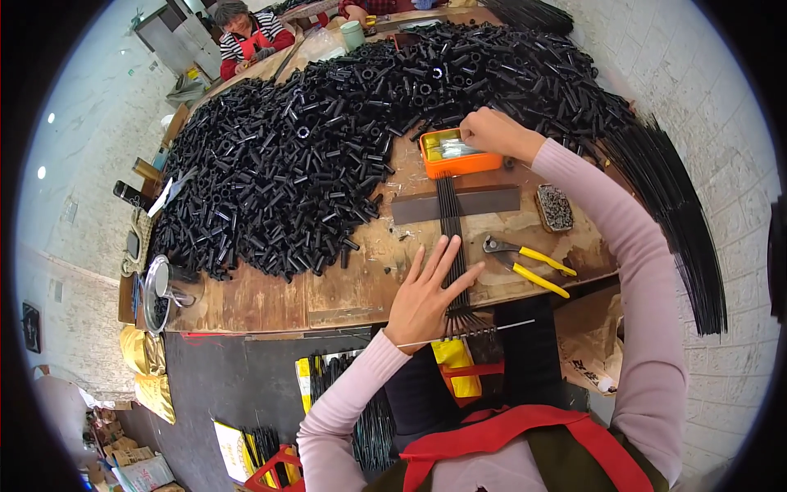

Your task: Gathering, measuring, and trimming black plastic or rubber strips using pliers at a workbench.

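Note:
My left hand (428, 291) lies with fingers spread on a narrow bundle of thin black rods (449, 215), which fans out at its near end by the table edge. A thin pale rod (512, 325) crosses near that end, beside my wrist. My right hand (494, 133) is closed over the right side of an orange box (464, 166), fingertips hidden; what they hold, if anything, I cannot make out. Silvery thin pieces (452, 148) lie inside the box. The rods run across a flat brown strip (492, 199). Pliers with yellow handles (534, 279) rest right of my left hand.
Black plastic tubes (287, 180) are heaped across the table's left and far sides. A small tub of metal bits (556, 208) stands right of the strip. Long black rods (676, 221) lean along the right. Another person (250, 41) sits at the far left.

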Tool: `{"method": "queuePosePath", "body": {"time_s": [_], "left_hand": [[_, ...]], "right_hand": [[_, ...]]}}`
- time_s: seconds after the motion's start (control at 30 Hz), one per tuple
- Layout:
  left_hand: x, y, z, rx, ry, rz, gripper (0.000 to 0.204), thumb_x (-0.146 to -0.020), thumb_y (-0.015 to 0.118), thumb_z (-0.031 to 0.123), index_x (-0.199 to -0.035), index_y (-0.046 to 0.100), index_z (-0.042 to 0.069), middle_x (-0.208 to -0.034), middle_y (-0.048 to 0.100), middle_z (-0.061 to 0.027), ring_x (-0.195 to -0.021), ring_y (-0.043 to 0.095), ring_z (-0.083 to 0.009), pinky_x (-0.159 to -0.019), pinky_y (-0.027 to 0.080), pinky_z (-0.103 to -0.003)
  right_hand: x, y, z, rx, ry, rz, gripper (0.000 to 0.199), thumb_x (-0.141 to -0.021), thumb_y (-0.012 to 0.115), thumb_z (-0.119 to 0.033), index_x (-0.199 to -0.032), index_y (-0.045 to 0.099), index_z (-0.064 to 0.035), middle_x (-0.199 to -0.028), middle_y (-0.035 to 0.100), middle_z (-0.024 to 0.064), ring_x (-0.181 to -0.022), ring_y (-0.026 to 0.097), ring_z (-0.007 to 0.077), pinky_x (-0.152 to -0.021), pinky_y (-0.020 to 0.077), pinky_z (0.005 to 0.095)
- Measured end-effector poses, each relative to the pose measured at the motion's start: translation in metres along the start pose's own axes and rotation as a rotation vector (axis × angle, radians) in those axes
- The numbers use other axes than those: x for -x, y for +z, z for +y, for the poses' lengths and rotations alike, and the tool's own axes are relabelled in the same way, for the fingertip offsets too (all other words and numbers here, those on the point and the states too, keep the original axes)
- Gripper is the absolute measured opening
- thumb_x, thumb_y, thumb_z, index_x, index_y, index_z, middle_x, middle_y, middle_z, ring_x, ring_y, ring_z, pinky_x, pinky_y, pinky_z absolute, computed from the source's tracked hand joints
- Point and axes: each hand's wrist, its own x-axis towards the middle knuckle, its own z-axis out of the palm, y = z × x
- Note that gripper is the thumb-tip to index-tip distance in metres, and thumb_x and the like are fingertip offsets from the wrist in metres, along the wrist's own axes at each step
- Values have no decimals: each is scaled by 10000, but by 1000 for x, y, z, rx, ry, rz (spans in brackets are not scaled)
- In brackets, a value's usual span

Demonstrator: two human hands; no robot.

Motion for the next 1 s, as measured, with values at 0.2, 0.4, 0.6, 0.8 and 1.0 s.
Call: {"method": "queuePosePath", "body": {"time_s": [0.2,0.4,0.6,0.8,1.0], "left_hand": [[-2,-9,-1,156,-3,-19,824,-731,766,427,-1458,417,259,-1582,214,-172,-1467,204,-341,-1168,211,-507],[-1,-5,2,210,-12,59,885,-643,839,344,-1427,437,257,-1573,236,-156,-1462,215,-330,-1170,218,-506],[0,-5,4,205,-14,62,866,-655,828,373,-1424,445,264,-1571,245,-154,-1459,224,-330,-1169,221,-505],[0,-13,3,197,-12,-7,931,-632,848,333,-1450,408,271,-1583,211,-151,-1471,192,-327,-1175,205,-504],[0,-11,2,201,-10,-21,963,-621,856,303,-1462,387,274,-1588,194,-155,-1474,180,-331,-1181,193,-506]], "right_hand": [[39,-18,-38,-130,-125,331,88,-831,597,-96,-864,606,-15,-820,610,135,-776,619,337,-658,490,411],[94,18,-57,19,-214,201,216,-837,587,-72,-1050,612,-44,-843,581,130,-789,618,329,-663,506,426],[101,19,-65,31,-199,203,279,-818,598,-42,-1096,613,-38,-875,591,129,-815,636,320,-673,518,435],[98,20,-62,4,-162,198,283,-813,592,-39,-1096,607,-31,-865,590,136,-815,630,326,-686,516,431],[92,21,-58,-21,-196,187,267,-806,584,-34,-1071,612,-19,-852,592,141,-814,628,336,-698,513,444]]}}
